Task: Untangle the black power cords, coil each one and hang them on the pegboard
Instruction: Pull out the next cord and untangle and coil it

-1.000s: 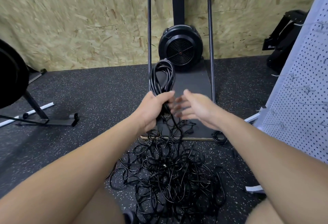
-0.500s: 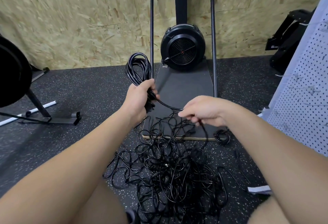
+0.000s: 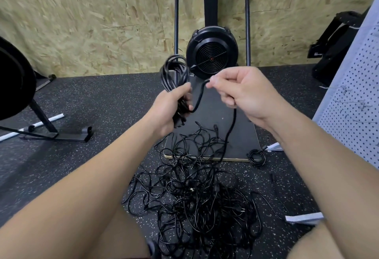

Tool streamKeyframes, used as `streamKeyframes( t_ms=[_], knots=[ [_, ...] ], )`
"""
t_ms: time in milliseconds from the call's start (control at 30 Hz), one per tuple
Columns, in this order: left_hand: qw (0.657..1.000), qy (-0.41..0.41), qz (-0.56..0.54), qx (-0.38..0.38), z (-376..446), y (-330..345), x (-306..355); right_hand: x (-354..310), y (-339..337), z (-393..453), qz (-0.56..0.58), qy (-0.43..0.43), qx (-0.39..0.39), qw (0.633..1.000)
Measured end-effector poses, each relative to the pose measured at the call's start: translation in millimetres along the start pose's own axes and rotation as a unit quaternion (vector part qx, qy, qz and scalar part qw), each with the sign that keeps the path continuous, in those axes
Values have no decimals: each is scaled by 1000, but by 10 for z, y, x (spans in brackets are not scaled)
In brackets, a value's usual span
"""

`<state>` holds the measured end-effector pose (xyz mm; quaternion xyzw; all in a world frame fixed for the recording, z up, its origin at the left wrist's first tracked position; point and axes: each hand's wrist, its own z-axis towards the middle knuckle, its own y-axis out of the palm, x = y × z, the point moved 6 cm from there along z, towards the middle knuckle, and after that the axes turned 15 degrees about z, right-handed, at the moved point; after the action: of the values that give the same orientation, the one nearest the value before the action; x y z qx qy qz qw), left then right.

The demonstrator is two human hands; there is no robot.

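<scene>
our left hand [image 3: 172, 107] grips a coiled power cord [image 3: 174, 74]; our right hand [image 3: 244, 94] pinches its loose strand [image 3: 200, 96] above the tangled cords [image 3: 194, 193] on the floor.

A coiled bundle of black cord [image 3: 174, 72] stands up out of the left hand [image 3: 172, 109], its loops rising above the fist. One strand [image 3: 200, 96] arcs from there across to the right hand [image 3: 244, 94], then drops down into the tangled pile of cords [image 3: 192, 193] on the floor below both hands. A small coiled cord [image 3: 256, 157] lies below the right hand. The white pegboard [image 3: 352, 102] stands to the right of that hand.
</scene>
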<state>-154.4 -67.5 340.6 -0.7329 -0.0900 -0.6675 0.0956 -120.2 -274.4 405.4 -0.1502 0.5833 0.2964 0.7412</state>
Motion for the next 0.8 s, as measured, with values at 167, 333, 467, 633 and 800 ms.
streamKeyframes(
  t_ms=[167, 333, 467, 633, 800],
  knots=[
    [987, -59, 119, -92, -201, 240, -210, 163, 2, 22, -176, -3, 5, 984],
    [975, -65, 132, -166, -301, 401, -335, 338, -33, 16, -210, 42, 17, 977],
    [955, -23, 229, -186, -352, 514, -339, 369, 3, -12, -253, 28, 41, 966],
    [975, -29, 180, -124, -333, 421, -295, 464, -56, -41, -136, 57, 63, 987],
    [997, -36, 29, -55, -169, 220, -288, 925, -90, -184, -135, 221, 10, 966]
  ],
)
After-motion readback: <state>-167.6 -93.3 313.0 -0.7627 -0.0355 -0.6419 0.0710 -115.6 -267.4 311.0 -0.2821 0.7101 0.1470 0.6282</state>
